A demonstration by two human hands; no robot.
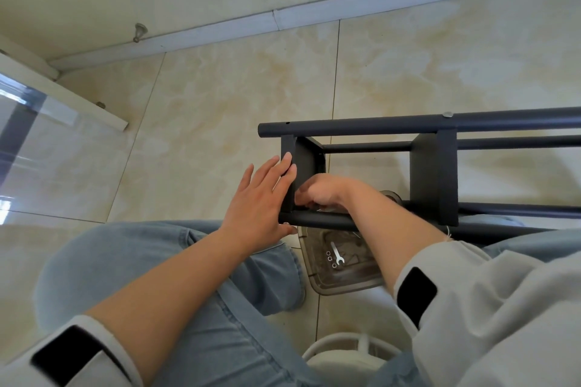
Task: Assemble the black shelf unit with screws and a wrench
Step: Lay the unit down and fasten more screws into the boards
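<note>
Bracing the black shelf unit (434, 166) across my knees, left hand (261, 198) flat, fingers spread against its end panel. Right hand (320, 192) curled inside the frame; can't tell what it grips. Wrench (337, 252) in clear tray (342, 273) below.

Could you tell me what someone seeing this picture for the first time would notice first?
Most likely the black shelf unit lying on its side over the tiled floor, right of centre. The left hand presses flat against its end panel, while the right hand reaches inside the frame near the lower tube. Below, a clear tray holds a small wrench and some nuts.
</note>
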